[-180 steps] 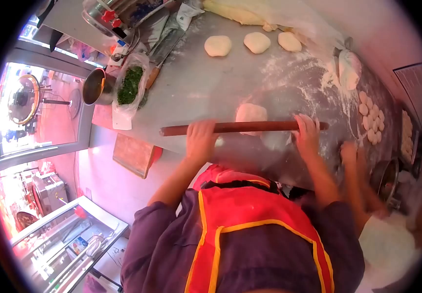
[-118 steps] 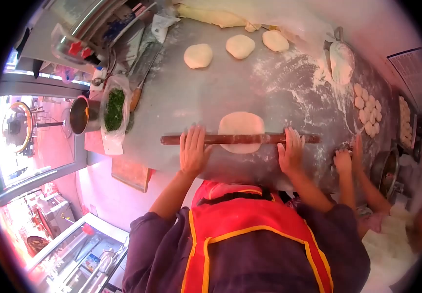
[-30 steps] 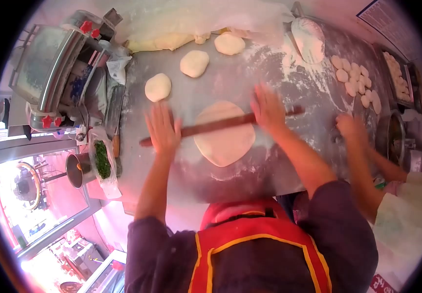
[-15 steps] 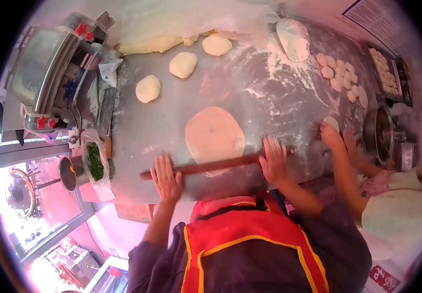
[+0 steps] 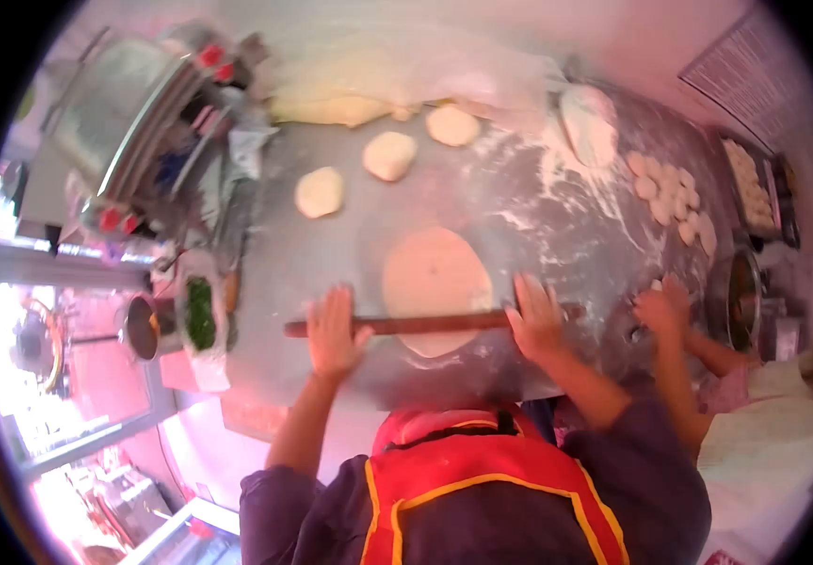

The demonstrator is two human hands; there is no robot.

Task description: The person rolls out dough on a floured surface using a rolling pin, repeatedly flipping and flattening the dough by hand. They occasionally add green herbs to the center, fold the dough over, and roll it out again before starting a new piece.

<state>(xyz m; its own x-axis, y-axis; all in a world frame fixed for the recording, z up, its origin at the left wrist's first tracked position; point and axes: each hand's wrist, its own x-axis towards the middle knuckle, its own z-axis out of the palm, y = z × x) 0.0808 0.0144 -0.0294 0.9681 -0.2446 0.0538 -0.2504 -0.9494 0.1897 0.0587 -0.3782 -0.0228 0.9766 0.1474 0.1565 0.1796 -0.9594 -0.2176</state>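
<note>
My left hand (image 5: 333, 331) and my right hand (image 5: 537, 317) press flat, fingers spread, on a long dark wooden rolling pin (image 5: 425, 323). The pin lies across the near part of a flattened round of dough (image 5: 434, 280) on the floured metal table (image 5: 538, 212). Three thicker dough pieces (image 5: 389, 155) lie in a row farther back. Neither hand is wrapped around the pin; both palms rest on top of it.
Another person's hands (image 5: 662, 306) work dough at the right, by several small dough discs (image 5: 672, 200) and a metal pot (image 5: 745, 297). A bag of chopped greens (image 5: 200, 315) and a small pot (image 5: 143, 328) sit left. A steel machine (image 5: 128, 122) stands at back left; covered dough (image 5: 369, 94) lies behind.
The dough round has gone from a small thick piece to a wide thin disc. In the last half second the pin stayed near the table's front edge while the view shifted.
</note>
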